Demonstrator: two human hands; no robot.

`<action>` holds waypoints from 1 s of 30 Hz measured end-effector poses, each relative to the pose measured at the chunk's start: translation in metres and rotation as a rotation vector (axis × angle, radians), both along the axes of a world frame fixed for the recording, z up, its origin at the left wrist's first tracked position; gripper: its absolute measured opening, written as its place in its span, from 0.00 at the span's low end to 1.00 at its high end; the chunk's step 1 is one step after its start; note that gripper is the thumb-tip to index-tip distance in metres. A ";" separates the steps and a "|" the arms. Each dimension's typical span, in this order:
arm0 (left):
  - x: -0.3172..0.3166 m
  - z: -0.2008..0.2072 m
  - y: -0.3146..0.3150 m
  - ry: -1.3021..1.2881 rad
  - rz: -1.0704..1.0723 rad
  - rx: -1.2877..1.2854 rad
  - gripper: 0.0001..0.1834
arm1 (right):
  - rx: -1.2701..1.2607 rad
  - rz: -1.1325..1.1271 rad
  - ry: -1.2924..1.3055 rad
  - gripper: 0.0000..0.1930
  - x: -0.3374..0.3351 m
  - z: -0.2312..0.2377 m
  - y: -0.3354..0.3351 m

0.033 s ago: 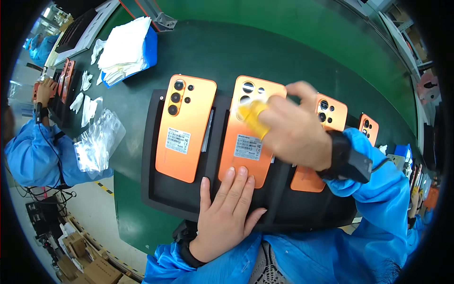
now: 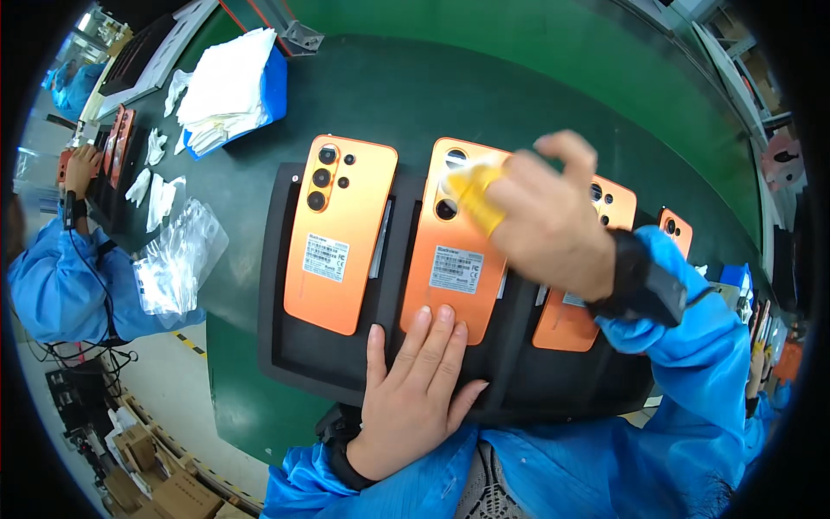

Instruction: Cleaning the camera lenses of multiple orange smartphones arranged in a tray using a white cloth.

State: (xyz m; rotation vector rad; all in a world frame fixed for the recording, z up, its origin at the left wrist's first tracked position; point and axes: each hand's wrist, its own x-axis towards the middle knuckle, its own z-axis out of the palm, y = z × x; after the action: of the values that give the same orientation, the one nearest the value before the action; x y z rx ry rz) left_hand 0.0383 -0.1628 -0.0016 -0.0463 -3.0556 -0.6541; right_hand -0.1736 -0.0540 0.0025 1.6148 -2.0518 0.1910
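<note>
My left hand (image 2: 413,398) lies flat with its fingers spread, fingertips on the lower end of an orange phone (image 2: 432,303) lying back up. Yellow covers (image 2: 475,197) sit on fingers of my right hand (image 2: 549,225), which is bent and pinches what looks like a white wipe (image 2: 484,163), blurred by motion. The wipe is against the phone's camera area and hides part of the lenses. To the left, a second orange phone (image 2: 346,233) lies back up. My right hand and wrist partly cover a third orange phone (image 2: 564,330).
The phones lie in a black tray (image 2: 324,355) on a green table (image 2: 372,86). A blue box (image 2: 277,86) of white cloths (image 2: 226,86) stands at the far left, with crumpled wipes (image 2: 160,203) and clear plastic bags (image 2: 181,259) nearby. Another orange phone (image 2: 677,229) lies at right. A co-worker's sleeve (image 2: 65,277) shows at left.
My right hand has shifted slightly to the right across the middle phone's camera area, uncovering a lower lens. My left hand stays in place.
</note>
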 end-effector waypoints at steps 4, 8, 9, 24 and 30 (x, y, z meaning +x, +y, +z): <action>-0.002 -0.003 -0.002 0.021 -0.007 0.018 0.33 | -0.102 -0.085 0.025 0.02 -0.008 0.002 -0.005; -0.002 -0.003 -0.004 0.022 -0.003 0.014 0.31 | -0.058 0.036 -0.013 0.01 0.012 -0.002 -0.008; -0.003 -0.003 -0.003 0.028 -0.005 0.013 0.31 | -0.068 0.052 0.006 0.00 0.013 -0.004 -0.008; -0.002 -0.002 -0.003 0.015 0.006 0.004 0.31 | 0.089 0.006 -0.083 0.08 0.021 0.006 0.010; -0.003 -0.002 -0.002 0.011 0.009 -0.009 0.31 | 0.018 -0.087 0.018 0.05 -0.014 0.008 0.008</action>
State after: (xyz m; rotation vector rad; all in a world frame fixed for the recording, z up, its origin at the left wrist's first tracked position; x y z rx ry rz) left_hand 0.0353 -0.1647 -0.0033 -0.0367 -3.0462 -0.6371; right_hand -0.1872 -0.0455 0.0107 1.5284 -2.1111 0.1275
